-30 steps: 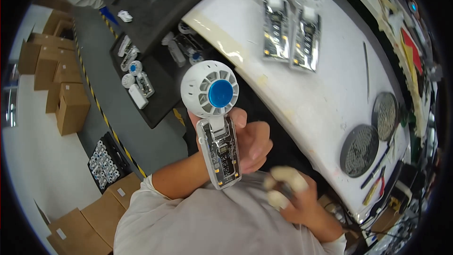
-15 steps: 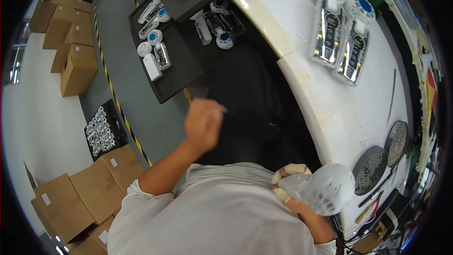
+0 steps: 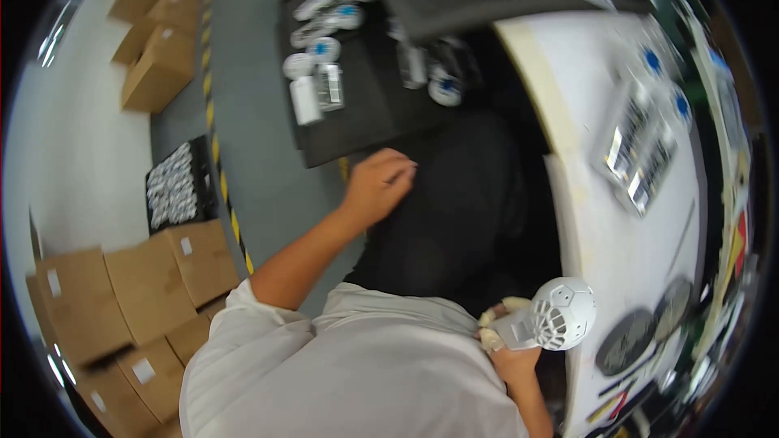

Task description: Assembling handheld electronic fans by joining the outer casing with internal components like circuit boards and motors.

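My right hand (image 3: pixel 510 341), with pale covers on its fingertips, grips the narrow end of a white plastic housing (image 3: pixel 565 314). The housing has a round head with slotted vents and small holes, and its head points toward the white table's edge. Out in front of my lap hovers my left hand (image 3: pixel 381 186), its fingers loosely curled in and nothing visible in them. Beyond it, a black tray (image 3: pixel 357 126) carries several white device parts (image 3: pixel 305 97), some with blue round centres.
On the white table (image 3: pixel 560 57) to the right lie clear-cased units (image 3: pixel 637 146) with blue discs, round dark dishes (image 3: pixel 625 342) and hand tools. Cardboard boxes (image 3: pixel 146 292) are stacked at the left. A black crate (image 3: pixel 199 178) of white parts stands on the floor by a striped line.
My view has turned, so the table and trays sit farther right. My left hand has moved slightly right. The housing in my right hand has rotated, showing its vents more clearly.
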The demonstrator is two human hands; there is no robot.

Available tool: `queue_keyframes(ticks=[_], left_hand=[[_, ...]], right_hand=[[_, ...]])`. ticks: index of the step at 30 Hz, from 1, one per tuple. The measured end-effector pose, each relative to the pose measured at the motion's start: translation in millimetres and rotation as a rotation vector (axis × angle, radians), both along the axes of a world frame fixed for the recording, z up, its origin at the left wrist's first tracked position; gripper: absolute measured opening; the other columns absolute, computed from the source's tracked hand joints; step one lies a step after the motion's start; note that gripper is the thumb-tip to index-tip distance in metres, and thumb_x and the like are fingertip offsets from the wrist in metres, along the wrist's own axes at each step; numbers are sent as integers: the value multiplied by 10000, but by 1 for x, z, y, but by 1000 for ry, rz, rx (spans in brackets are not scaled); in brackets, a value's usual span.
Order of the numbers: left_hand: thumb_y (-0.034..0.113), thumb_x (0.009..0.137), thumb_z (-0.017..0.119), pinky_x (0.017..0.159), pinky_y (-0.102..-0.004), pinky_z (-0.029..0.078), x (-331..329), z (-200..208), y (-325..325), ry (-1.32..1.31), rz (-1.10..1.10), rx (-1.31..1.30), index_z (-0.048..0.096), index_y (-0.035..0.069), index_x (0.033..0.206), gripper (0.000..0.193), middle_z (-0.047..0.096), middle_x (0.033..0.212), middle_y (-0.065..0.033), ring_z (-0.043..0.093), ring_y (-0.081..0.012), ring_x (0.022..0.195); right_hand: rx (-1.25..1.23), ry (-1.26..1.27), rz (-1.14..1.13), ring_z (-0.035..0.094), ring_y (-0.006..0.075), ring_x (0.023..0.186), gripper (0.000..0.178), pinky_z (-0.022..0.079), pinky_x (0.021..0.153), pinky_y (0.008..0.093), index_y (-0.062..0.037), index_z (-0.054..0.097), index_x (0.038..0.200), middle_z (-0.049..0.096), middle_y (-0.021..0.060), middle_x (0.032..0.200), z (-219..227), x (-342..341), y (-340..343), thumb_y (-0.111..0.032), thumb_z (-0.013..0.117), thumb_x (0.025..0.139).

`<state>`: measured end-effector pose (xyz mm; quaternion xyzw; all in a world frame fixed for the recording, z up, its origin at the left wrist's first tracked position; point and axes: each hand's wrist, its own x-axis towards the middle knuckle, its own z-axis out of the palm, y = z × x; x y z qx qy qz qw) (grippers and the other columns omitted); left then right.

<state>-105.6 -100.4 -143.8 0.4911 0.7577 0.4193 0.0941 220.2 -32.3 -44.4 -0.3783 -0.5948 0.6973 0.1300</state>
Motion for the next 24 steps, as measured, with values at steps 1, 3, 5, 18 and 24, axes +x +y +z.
queue_keyframes(ticks=[1,3,5,18,24], left_hand=[[78,783,671,720,-364,534,2,-6,2,86,-45,12,681,15,873,110,653,893,-123,645,-265,810],[152,761,632,700,-417,521,7,-9,16,17,-47,53,657,36,813,129,623,829,-110,623,-310,779],[146,772,621,693,-419,519,21,-6,24,-86,45,13,648,41,819,119,615,826,-114,619,-326,774],[119,849,610,756,-397,500,21,19,-4,-92,76,70,615,14,989,176,615,950,-130,614,-320,870],[42,840,647,910,-360,481,105,97,-13,-1048,-121,329,498,-20,1197,392,621,1076,-117,612,-238,1004]], right_hand=[[-12,-49,-131,615,167,680,406,543,563,295,1,461,1071,601,117,826,0,-2,-4,49,665,724],[-64,-70,-253,606,172,628,399,539,517,281,-1,471,1062,578,107,797,-7,-5,-6,-11,680,722],[-96,-45,-224,597,172,600,403,533,497,274,-3,471,1054,562,101,772,-7,-11,-5,-53,693,721],[25,70,-77,607,202,627,479,538,580,313,13,454,1147,589,135,898,-8,-41,3,-76,669,728],[556,-48,215,588,292,1014,752,502,815,423,36,374,1348,566,183,1149,-9,-93,13,-164,782,749]])
